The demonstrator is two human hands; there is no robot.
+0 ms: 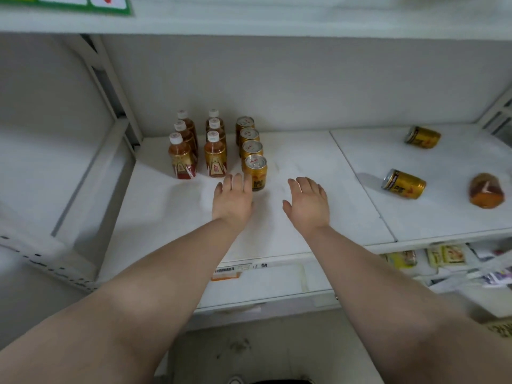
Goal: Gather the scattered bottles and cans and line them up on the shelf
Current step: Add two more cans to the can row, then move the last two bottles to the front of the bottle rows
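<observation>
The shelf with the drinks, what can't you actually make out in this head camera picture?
- Front can: its lower label is hidden behind the left hand fingers.
- Rear bottles: mostly covered by the bottles in front.
- Tipped bottle: its cap points away; label blurred.
- Packets on the lower shelf: blurred, partly cut off by the shelf edge.
- Green sign: cut off by the top edge.

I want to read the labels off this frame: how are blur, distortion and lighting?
Head view: wide-angle bend curves the shelf edges; light is soft and even, with faint shadows beside the standing bottles and front can; the lying bottle at far right is smeared; both hands look sharp enough; label print stays unreadable.
</observation>
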